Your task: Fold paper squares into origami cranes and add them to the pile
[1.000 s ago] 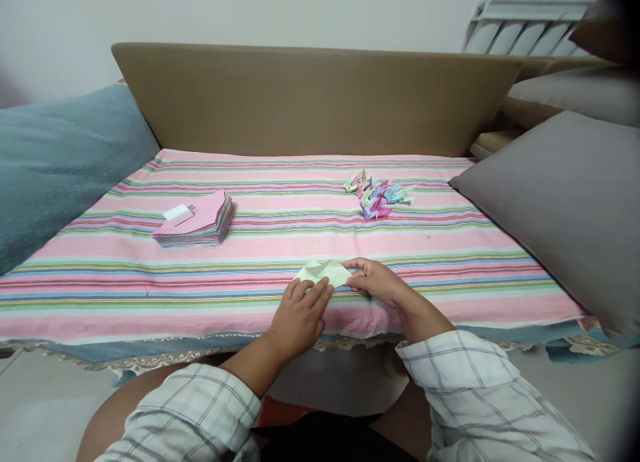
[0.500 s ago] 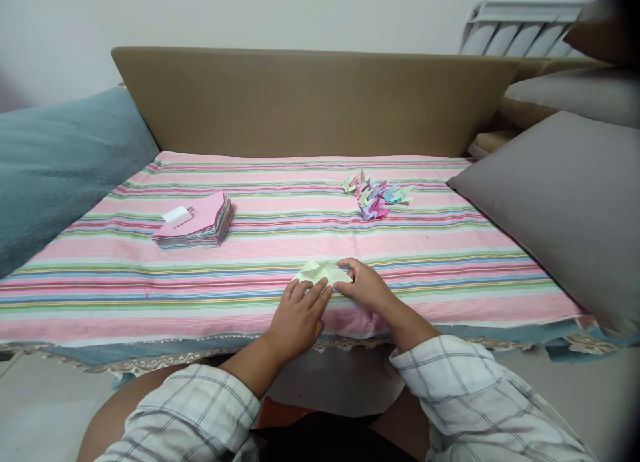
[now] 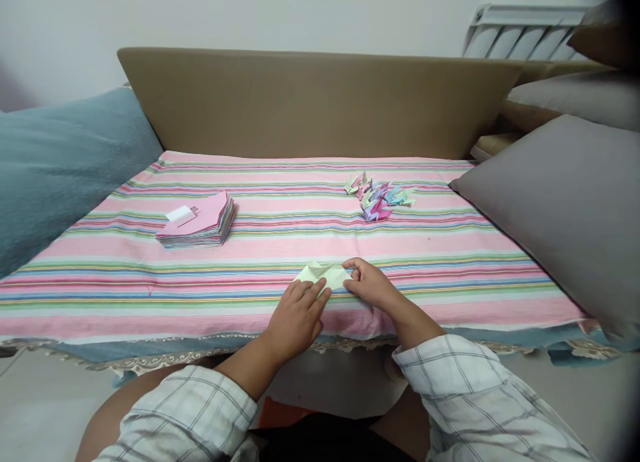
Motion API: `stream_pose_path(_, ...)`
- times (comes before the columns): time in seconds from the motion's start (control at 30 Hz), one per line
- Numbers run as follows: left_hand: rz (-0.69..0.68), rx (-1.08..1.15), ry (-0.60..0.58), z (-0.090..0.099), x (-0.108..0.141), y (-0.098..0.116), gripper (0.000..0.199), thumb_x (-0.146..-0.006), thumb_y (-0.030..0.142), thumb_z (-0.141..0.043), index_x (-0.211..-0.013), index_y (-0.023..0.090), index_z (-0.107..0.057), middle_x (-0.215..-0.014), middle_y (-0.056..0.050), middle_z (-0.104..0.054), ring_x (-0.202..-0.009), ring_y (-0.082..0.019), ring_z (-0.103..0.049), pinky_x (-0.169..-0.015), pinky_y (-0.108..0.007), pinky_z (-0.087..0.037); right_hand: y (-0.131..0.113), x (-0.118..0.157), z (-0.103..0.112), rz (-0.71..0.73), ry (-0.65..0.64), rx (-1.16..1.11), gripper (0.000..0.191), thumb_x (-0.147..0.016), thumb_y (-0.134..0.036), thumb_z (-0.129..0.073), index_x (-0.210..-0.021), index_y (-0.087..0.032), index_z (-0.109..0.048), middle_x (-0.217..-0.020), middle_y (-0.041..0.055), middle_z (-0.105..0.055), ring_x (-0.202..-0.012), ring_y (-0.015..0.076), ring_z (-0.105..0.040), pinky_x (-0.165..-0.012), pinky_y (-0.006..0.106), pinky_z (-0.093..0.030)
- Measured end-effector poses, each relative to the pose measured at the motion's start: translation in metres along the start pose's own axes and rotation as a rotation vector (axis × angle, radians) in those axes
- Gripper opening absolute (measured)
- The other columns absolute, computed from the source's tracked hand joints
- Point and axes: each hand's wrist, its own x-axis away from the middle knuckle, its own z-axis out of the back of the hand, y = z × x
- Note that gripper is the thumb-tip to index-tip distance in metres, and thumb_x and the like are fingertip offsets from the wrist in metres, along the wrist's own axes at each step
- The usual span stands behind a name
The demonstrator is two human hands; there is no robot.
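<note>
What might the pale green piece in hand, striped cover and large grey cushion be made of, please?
Pale green piece: matte paper, judging by its crisp folds. Striped cover: matte fabric, perhaps cotton, softly wrinkled. Large grey cushion: smooth, probably cloth, since it lacks shine.

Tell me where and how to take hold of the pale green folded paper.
Best pinch the pale green folded paper at its right corner, probably coming from the right: it tapers there, close to the right hand, while the left hand covers its near left edge.

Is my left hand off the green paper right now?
No, the left hand lies partly over the green paper, touching its near side.
</note>
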Motion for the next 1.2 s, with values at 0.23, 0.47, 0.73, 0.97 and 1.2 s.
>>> stream_pose_path(0.23, -0.016, -0.007, -0.034, 0.005, 0.000, 0.000, 0.058, -0.078, 0.028, -0.055, -0.134, 0.018, -0.042, -0.142, -0.006, -0.041, -0.116, -0.027, -0.041, -0.106, -0.047, -0.025, 0.000, 0.000, 0.001, -0.009, 0.006, -0.011, 0.038, -0.064, -0.010, -0.054, -0.101, -0.020, -0.054, -0.059, -0.0075, -0.044, -0.051, 0.0093, -0.042, -0.050, 0.021, -0.032)
stream_pose_path(0.47, -0.014, 0.011, -0.042, 0.005, -0.001, 0.000, 0.058, -0.078, 0.026, -0.054, -0.134, 0.018, -0.042, -0.142, -0.005, -0.041, -0.115, -0.027, -0.040, -0.105, -0.046, -0.024, 0.002, 0.000, 0.012, -0.146, 0.016, -0.206, 0.029, -0.068, -0.012, -0.050, -0.096, -0.022, -0.050, -0.070, -0.0051, -0.050, -0.047, 0.0077, -0.046, -0.045, 0.021, -0.038)
stream_pose_path(0.73, -0.015, 0.003, -0.016, -0.001, 0.001, -0.001, 0.059, -0.077, 0.027, -0.055, -0.134, 0.018, -0.042, -0.142, -0.005, -0.041, -0.116, -0.027, -0.040, -0.106, -0.048, -0.024, 0.001, 0.005, 0.016, -0.090, -0.133, -0.352, 0.049, -0.069, -0.031, -0.065, -0.114, -0.021, -0.045, -0.066, -0.0050, -0.056, -0.050, 0.0084, -0.047, -0.045, 0.019, -0.036)
stream_pose_path(0.97, -0.008, 0.028, -0.006, -0.002, 0.002, -0.001, 0.059, -0.077, 0.024, -0.054, -0.134, 0.019, -0.042, -0.142, -0.004, -0.041, -0.116, -0.028, -0.040, -0.106, -0.048, -0.023, -0.004, 0.008, 0.009, 0.090, 0.122, -0.030, 0.033, -0.073, -0.025, -0.057, -0.105, -0.018, -0.052, -0.074, -0.0002, -0.060, -0.059, 0.0124, -0.053, -0.055, 0.025, -0.042)
stream_pose_path(1.2, 0.001, 0.048, -0.008, 0.003, 0.000, 0.001, 0.062, -0.076, 0.023, -0.055, -0.136, 0.018, -0.039, -0.140, -0.007, -0.043, -0.115, -0.028, -0.043, -0.105, -0.048, -0.025, -0.018, 0.030, -0.012, 0.569, 0.010, 0.313, 0.020, -0.083, -0.017, -0.043, -0.094, -0.020, -0.059, -0.088, 0.0036, -0.066, -0.082, 0.0171, -0.059, -0.074, 0.028, -0.042)
